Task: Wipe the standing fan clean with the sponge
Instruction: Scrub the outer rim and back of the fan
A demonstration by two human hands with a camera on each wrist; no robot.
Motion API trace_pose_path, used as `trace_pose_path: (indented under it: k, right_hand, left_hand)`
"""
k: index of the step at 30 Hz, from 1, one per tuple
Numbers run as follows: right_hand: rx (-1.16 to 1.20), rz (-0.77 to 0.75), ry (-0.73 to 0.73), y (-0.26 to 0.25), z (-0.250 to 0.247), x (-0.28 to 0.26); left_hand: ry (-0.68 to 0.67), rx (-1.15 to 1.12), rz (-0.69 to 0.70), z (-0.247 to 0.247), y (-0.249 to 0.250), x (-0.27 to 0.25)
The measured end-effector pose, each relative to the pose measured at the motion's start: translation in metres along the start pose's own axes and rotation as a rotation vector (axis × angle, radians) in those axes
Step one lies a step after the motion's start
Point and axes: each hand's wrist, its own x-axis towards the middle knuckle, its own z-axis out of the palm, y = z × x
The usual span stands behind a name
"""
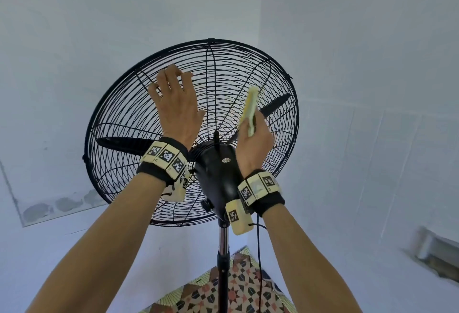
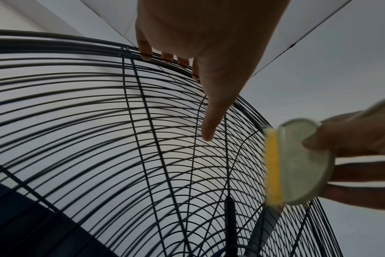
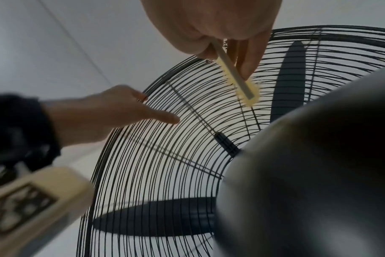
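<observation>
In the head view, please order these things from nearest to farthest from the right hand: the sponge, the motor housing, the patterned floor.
From the right hand:
1. Sponge, held in it, against the grille.
2. Motor housing, just left and below.
3. Patterned floor, far below, by the pole.

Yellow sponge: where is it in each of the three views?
Head: flat yellow sponge right of centre, edge-on, pinched by the right hand against the black wire fan grille.
Left wrist: right edge, blurred.
Right wrist: top centre, below the fingers.
Shared landmark: the left hand, laid on the grille beside the sponge.
</observation>
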Motion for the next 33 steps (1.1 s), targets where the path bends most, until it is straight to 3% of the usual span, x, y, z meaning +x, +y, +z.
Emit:
trace_pose_path:
  k: [4,6,8,10,12,15,17,21,23,25,29,31,33]
  right_hand:
    - [0.118,-0.163,-0.325,-0.009,0.003,-0.005]
    - [0.130,-0.084,-0.247,-0.009,0.000,-0.001]
    - [0.092,0.003,-0.036,-0.003,-0.003,0.005]
    - [0.011,-0.011,0.077,0.003,-0.003,0.007]
    - [-0.017,-0.029,0.020,0.002,0.002,0.006]
    - [0.083,-0.105,-0.217,-0.008,0.008,0.000]
    - [0.114,-0.148,-0.279,-0.015,0.007,0.001]
    - [0.098,0.011,0.060,-0.010,-0.001,0.020]
    - [0.008,0.016,0.130,-0.009,0.000,0.026]
    - [-0.007,-0.018,0.063,-0.012,0.004,0.025]
    - [0.162,-0.096,-0.278,-0.025,0.005,0.019]
    - [0.196,-0.057,-0.228,-0.025,0.001,0.021]
    - [0.138,-0.019,-0.013,-0.017,-0.003,0.029]
  left_hand:
    - [0.006,-0.001,-0.026,0.001,-0.002,0.001]
    - [0.017,-0.014,-0.018,0.001,-0.004,0.000]
    - [0.018,-0.004,-0.008,0.001,-0.004,0.000]
    - [0.010,0.011,-0.003,0.000,-0.003,0.000]
    - [0.004,0.013,-0.002,0.000,-0.002,0.001]
    - [0.003,0.000,-0.019,0.001,-0.003,0.003]
    - [0.011,-0.014,-0.027,0.001,-0.005,0.003]
    - [0.015,0.004,-0.005,-0.001,-0.004,0.002]
    - [0.011,0.015,-0.004,-0.001,-0.002,0.002]
    - [0.006,0.026,-0.019,-0.001,0.000,0.002]
    - [0.021,0.015,-0.038,0.002,-0.003,0.002]
    - [0.021,0.010,-0.030,0.002,-0.004,0.002]
    - [0.025,0.011,-0.015,0.001,-0.003,0.002]
